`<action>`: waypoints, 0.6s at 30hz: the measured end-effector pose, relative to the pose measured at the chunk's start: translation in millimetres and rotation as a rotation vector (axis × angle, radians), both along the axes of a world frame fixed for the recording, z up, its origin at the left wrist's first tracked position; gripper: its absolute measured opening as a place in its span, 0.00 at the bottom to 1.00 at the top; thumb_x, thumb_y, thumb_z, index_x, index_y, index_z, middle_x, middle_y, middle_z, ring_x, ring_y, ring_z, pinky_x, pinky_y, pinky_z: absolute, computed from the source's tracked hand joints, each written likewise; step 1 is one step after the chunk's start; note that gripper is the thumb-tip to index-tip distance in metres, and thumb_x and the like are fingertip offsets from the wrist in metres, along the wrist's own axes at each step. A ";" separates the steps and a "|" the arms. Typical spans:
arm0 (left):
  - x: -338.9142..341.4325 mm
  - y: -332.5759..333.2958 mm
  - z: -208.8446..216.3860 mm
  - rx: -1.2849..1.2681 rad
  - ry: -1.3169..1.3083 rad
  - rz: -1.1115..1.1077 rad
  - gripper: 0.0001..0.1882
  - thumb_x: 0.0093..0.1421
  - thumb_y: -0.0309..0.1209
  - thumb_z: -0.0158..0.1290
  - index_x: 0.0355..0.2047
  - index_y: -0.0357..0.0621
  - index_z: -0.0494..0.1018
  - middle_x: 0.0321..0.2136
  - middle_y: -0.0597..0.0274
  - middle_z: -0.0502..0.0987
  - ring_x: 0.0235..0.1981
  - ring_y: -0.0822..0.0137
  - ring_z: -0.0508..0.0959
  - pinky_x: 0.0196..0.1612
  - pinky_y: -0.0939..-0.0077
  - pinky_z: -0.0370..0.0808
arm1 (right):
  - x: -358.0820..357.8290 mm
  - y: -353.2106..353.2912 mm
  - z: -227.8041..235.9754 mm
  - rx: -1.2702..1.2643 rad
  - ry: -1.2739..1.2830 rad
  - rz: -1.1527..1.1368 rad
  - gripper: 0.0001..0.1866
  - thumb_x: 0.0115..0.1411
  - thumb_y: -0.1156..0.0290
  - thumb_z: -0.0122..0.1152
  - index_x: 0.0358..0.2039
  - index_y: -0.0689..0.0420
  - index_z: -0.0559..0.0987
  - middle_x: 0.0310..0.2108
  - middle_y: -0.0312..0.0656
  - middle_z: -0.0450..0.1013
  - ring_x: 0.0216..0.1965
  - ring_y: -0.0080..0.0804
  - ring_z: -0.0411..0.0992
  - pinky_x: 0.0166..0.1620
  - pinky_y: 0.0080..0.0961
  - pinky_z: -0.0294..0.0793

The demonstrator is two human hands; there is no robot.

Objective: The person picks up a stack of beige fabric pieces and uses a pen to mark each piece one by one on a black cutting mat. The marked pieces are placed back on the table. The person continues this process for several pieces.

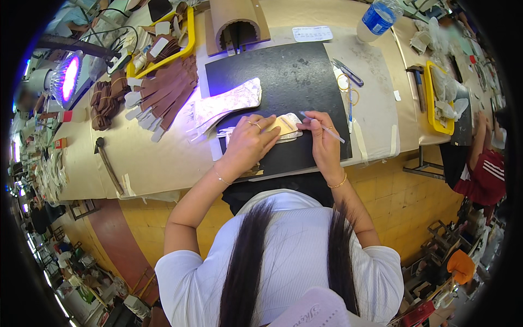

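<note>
My left hand (250, 139) lies with its fingers stretched over a yellow template (285, 125) that has a narrow slot, pressing it down. Under the template are white-faced strips (291, 136), partly hidden by my hand. In my right hand (326, 146) is a slim pale pen (333, 134), gripped between thumb and fingers beside the template's right end. It slants across the hand. Just beyond my left hand lies a stack of broad pieces (231, 102) with whitish, mottled tops. All of this rests on a black mat (294, 71).
A brown arched form (235, 19) stands at the back, near a yellow tray (190, 35). Brown strips (171, 90), a hammer (109, 166) and a lit lamp (68, 79) are left. Right are a cutter (348, 72), a bottle (377, 20) and another hammer (418, 87).
</note>
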State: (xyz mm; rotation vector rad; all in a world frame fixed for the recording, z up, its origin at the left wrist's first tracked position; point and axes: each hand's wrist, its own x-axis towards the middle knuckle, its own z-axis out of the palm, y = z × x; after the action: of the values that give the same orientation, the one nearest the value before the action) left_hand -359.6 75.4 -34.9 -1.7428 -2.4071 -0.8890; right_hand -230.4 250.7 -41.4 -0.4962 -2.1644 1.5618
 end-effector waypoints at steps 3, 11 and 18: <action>1.0 -0.6 -1.3 -0.008 0.041 -0.004 0.11 0.57 0.34 0.63 0.38 0.44 0.82 0.48 0.57 0.81 0.44 0.59 0.77 0.46 0.63 0.73 | -4.8 7.6 13.0 0.337 0.000 0.114 0.11 0.73 0.66 0.53 0.42 0.59 0.80 0.33 0.41 0.79 0.36 0.33 0.78 0.46 0.29 0.72; 4.2 1.0 -0.7 0.033 0.047 0.024 0.12 0.53 0.32 0.67 0.38 0.45 0.83 0.47 0.58 0.81 0.41 0.59 0.77 0.45 0.62 0.74 | -14.0 13.4 10.3 0.545 0.079 0.227 0.03 0.64 0.69 0.63 0.37 0.52 0.81 0.33 0.33 0.79 0.33 0.31 0.75 0.44 0.31 0.65; 5.1 0.8 -3.5 0.032 0.050 0.029 0.12 0.54 0.32 0.66 0.38 0.44 0.82 0.47 0.58 0.80 0.41 0.59 0.77 0.45 0.63 0.74 | -13.0 15.9 14.0 0.623 0.060 0.271 0.03 0.64 0.69 0.63 0.36 0.53 0.80 0.31 0.34 0.78 0.33 0.32 0.74 0.45 0.33 0.64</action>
State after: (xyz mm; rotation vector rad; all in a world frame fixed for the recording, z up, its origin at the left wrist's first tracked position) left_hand -354.5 76.1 -38.4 -1.6938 -2.3672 -0.8655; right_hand -243.4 266.6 -27.4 0.0464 -2.5782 0.9086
